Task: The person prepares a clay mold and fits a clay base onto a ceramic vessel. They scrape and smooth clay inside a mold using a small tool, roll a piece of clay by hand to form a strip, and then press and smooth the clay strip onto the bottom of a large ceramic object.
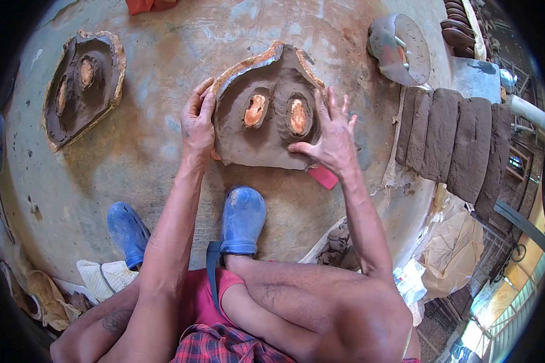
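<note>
A mould lined with dark grey clay lies on the floor in front of me. Its chipped, orange-brown rim shows at the top, and two oval openings in the clay reveal orange surfaces inside raised clay collars. My left hand is closed around the left edge, thumb on top. Over the right side, my right hand is open with fingers spread, its thumb against the clay below the right oval. A flat pink piece pokes out from under the lower right edge.
Another clay-lined mould lies at far left. Thick clay slabs are stacked on the right, below a round metal container. My blue clogs are near the mould. A crumpled brown sheet lies at lower right.
</note>
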A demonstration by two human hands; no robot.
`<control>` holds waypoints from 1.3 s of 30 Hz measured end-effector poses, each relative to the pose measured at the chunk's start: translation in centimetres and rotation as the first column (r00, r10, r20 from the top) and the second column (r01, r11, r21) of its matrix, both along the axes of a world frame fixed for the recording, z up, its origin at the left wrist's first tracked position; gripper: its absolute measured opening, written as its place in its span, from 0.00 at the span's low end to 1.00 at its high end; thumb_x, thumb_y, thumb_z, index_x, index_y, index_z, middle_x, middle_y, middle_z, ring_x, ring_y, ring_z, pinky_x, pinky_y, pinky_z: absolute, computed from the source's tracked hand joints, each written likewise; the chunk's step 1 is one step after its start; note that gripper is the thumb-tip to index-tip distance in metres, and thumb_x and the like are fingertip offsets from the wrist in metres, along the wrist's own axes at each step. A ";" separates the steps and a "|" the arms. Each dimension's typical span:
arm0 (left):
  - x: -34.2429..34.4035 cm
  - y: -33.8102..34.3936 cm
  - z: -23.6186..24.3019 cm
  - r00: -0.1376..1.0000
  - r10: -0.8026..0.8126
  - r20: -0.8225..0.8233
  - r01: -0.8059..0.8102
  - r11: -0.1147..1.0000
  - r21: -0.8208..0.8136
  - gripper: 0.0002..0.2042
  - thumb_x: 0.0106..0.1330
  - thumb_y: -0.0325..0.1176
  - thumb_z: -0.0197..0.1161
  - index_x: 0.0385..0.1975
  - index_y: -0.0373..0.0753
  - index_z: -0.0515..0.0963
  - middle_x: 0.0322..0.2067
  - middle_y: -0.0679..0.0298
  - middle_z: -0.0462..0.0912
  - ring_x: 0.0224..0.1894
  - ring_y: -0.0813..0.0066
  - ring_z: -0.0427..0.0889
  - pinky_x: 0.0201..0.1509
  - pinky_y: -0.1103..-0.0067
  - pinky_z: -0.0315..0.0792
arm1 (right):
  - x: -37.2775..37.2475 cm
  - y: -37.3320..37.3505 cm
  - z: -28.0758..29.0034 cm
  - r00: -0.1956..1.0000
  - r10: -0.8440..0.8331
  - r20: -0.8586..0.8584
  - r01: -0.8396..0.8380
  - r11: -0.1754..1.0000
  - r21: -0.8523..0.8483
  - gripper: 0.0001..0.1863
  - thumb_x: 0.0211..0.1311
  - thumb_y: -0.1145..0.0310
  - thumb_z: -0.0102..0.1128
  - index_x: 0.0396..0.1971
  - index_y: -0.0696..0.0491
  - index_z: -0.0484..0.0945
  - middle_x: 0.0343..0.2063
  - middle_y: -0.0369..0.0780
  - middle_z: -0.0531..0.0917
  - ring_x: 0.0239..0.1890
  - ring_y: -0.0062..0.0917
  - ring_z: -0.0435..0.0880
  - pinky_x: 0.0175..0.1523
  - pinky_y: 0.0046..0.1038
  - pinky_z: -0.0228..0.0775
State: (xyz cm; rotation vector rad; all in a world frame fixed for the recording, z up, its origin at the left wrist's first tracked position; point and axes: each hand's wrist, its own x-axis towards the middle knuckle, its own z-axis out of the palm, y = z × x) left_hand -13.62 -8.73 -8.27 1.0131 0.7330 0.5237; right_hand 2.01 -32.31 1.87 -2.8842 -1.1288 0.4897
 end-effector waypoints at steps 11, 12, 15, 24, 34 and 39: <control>0.1 -0.1 -0.2 1.000 0.015 -0.007 -0.015 1.000 -0.023 0.18 0.82 0.31 0.58 0.67 0.33 0.77 0.57 0.60 0.84 0.56 0.77 0.81 0.63 0.78 0.76 | -4.1 1.8 -1.1 0.948 -0.318 0.016 0.313 0.940 0.136 0.80 0.30 0.37 0.88 0.85 0.38 0.45 0.84 0.50 0.44 0.83 0.63 0.39 0.74 0.80 0.40; 0.1 -0.1 -0.1 1.000 0.022 0.001 -0.022 0.999 -0.048 0.18 0.82 0.31 0.58 0.67 0.33 0.77 0.57 0.59 0.84 0.56 0.77 0.81 0.63 0.78 0.76 | -3.9 1.4 -0.8 0.948 -0.317 0.019 0.312 0.941 0.132 0.80 0.30 0.37 0.88 0.85 0.38 0.45 0.84 0.50 0.44 0.83 0.63 0.39 0.74 0.80 0.40; -0.2 0.2 -0.5 1.000 -0.010 -0.022 0.010 1.000 0.005 0.19 0.81 0.31 0.58 0.68 0.34 0.76 0.57 0.59 0.84 0.57 0.76 0.81 0.64 0.77 0.76 | -3.5 1.3 -0.4 0.965 -0.251 -0.070 0.258 0.960 0.109 0.79 0.33 0.35 0.86 0.85 0.39 0.45 0.84 0.51 0.45 0.82 0.64 0.40 0.74 0.80 0.41; 0.2 0.0 -0.8 0.999 0.004 0.036 -0.003 1.000 -0.025 0.19 0.81 0.32 0.59 0.68 0.33 0.76 0.57 0.57 0.84 0.57 0.74 0.82 0.63 0.77 0.76 | -5.5 2.8 -2.0 0.910 -0.410 0.060 0.395 0.903 0.172 0.78 0.35 0.25 0.79 0.85 0.40 0.44 0.83 0.54 0.45 0.82 0.65 0.38 0.73 0.82 0.38; 0.5 0.0 0.1 1.000 0.000 -0.012 0.000 1.000 -0.009 0.20 0.81 0.32 0.59 0.68 0.33 0.75 0.58 0.57 0.84 0.57 0.75 0.82 0.63 0.77 0.77 | -1.2 6.1 1.9 0.960 0.208 0.187 -0.213 0.977 0.006 0.58 0.42 0.17 0.67 0.67 0.46 0.81 0.84 0.43 0.51 0.84 0.58 0.35 0.74 0.82 0.32; 0.2 -0.1 0.3 1.000 -0.026 0.010 0.026 1.000 -0.004 0.20 0.82 0.31 0.58 0.71 0.36 0.73 0.59 0.60 0.84 0.57 0.77 0.82 0.64 0.78 0.77 | -0.9 6.1 2.0 0.893 0.415 0.174 -0.412 0.909 -0.057 0.68 0.36 0.10 0.60 0.66 0.55 0.80 0.83 0.40 0.52 0.85 0.53 0.37 0.76 0.80 0.30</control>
